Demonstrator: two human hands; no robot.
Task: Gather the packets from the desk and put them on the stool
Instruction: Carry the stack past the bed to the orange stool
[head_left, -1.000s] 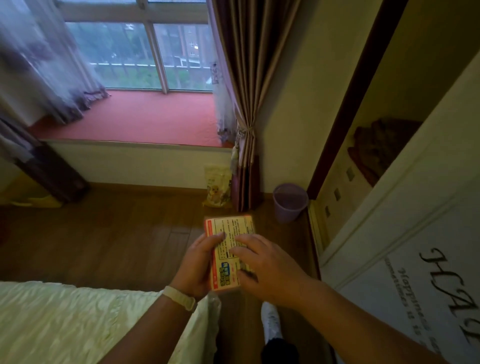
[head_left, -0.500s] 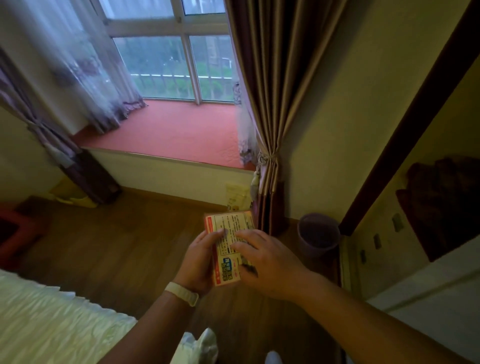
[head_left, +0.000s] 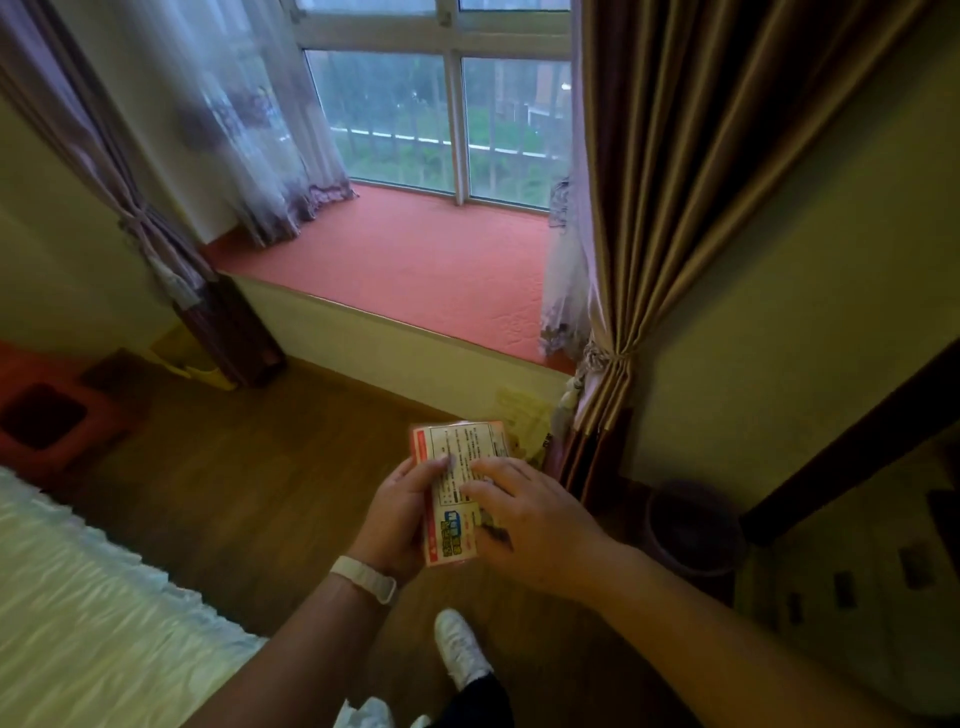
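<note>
Head view: both hands (head_left: 467, 519) grip red-edged cream packets (head_left: 457, 483), printed face up

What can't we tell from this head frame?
- Packet count: the stack of packets shows only its top face, with the left hand and right hand covering its sides.
- Packet print: too small and blurred.
- Red stool: cut off by the left edge, dim.
- Desk: not in view.
</note>
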